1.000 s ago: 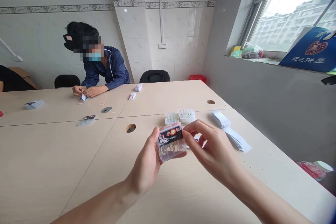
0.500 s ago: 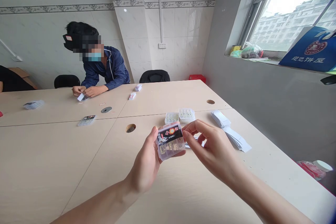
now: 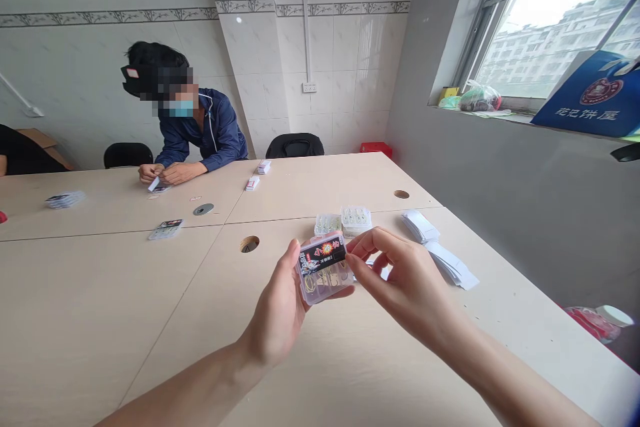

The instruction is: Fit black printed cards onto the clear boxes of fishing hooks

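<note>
A small clear plastic fishing hook box (image 3: pixel 327 283) lies in my left hand (image 3: pixel 280 300), gripped between the thumb and the fingers beneath it. Gold-coloured hooks on lines show through its lower half. Across its upper part runs a black printed label (image 3: pixel 320 257) with a red and yellow burst. My right hand (image 3: pixel 395 273) is closed, thumb and forefinger pinching the right edge of the box beside the label's corner. Its other fingers are curled. Just beyond the hands stand clear hook boxes (image 3: pixel 356 217), and white cards partly hidden by my right hand.
Fanned stacks of white cards (image 3: pixel 450 267) lie to the right. Left of my hands is a labelled box (image 3: pixel 167 229), with a cable hole (image 3: pixel 249 243) nearby. Across the table a co-worker (image 3: pixel 210 127) handles a card and a box. A blue bag (image 3: pixel 590 97) stands on the windowsill.
My right fingertips have shifted very slightly left along the box's edge and label corner. The left hand keeps its grip, and the rest looks much the same.
</note>
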A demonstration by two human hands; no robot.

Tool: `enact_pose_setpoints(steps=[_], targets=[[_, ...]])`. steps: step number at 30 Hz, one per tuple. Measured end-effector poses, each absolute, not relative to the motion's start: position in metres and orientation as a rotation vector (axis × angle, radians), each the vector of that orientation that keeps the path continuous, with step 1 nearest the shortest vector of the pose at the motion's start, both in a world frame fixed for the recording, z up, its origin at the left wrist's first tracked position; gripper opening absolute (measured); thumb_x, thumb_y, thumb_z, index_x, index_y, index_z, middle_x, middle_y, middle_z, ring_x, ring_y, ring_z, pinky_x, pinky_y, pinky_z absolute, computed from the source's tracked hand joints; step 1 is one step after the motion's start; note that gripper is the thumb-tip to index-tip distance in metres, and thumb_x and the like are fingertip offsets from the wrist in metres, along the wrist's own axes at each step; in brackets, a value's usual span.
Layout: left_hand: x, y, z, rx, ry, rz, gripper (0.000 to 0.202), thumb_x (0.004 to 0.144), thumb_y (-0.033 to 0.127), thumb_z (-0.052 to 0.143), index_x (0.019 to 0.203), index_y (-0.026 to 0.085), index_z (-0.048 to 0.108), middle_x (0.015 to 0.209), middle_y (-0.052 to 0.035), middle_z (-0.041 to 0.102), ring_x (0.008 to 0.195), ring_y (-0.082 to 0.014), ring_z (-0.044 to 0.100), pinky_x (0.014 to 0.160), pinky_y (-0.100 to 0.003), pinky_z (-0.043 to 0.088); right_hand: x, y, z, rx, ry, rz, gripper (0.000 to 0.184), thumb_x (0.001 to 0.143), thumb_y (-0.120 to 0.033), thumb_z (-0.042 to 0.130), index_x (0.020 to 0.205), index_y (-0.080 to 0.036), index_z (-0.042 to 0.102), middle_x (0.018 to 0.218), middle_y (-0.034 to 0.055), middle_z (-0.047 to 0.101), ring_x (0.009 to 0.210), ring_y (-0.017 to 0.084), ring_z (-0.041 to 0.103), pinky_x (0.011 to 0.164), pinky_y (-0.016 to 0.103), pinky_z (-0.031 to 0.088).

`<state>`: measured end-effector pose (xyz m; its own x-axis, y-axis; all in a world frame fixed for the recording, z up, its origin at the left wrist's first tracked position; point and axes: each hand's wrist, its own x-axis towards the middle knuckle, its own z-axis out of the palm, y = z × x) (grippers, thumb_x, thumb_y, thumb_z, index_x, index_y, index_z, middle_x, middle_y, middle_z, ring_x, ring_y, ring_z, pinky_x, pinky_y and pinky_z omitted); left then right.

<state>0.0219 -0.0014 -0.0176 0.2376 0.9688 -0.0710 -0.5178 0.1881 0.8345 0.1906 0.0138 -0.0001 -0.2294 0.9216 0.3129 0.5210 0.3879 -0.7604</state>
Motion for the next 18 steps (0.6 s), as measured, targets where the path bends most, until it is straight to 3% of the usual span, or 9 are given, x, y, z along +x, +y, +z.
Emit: enact_pose_setpoints(steps=[8,14,16,18], targets=[[0.02,-0.001,-0.02,0.827,0.705,1.173,0.05,0.095,0.053,0.038,0.126,0.021,0.061,0.136,-0.0076,0.06,0.127,-0.0303,0.051,0.097,-0.044,0.049,0.19,0.016,-0.003,-1.235,-1.885,0.661,0.015,0.088,-0.025,0.056,0.074,-0.022,0.057,0.088,-0.0003,0.071,0.066,0.015,0.061,0.053,0.03,0.045],[0.016,0.004,-0.024,0.849,0.652,1.209,0.047,0.096,0.052,0.036,0.116,0.021,0.065,0.121,-0.01,0.069,0.116,-0.0314,0.06,0.092,-0.05,0.052,0.207,0.01,0.022,-1.276,-1.944,0.595,0.019,0.093,-0.035,0.052,0.082,-0.024,0.061,0.086,0.0002,0.07,0.064,0.016,0.062,0.05,0.029,0.043],[0.015,0.006,-0.024,0.838,0.656,1.208,0.049,0.097,0.051,0.035,0.119,0.019,0.063,0.116,-0.0119,0.071,0.113,-0.0307,0.062,0.09,-0.047,0.053,0.22,-0.007,0.023,-1.256,-2.099,0.595,0.023,0.094,-0.041,0.052,0.079,-0.025,0.063,0.076,-0.0002,0.068,0.06,0.016,0.059,0.051,0.029,0.045],[0.015,0.008,-0.024,0.82,0.671,1.191,0.052,0.097,0.052,0.033,0.126,0.017,0.059,0.112,-0.0138,0.072,0.109,-0.03,0.065,0.087,-0.044,0.054,0.235,-0.03,0.008,-1.114,-2.285,0.671,0.018,0.09,-0.044,0.059,0.084,-0.029,0.066,0.081,-0.0002,0.07,0.067,0.018,0.063,0.057,0.03,0.05]])
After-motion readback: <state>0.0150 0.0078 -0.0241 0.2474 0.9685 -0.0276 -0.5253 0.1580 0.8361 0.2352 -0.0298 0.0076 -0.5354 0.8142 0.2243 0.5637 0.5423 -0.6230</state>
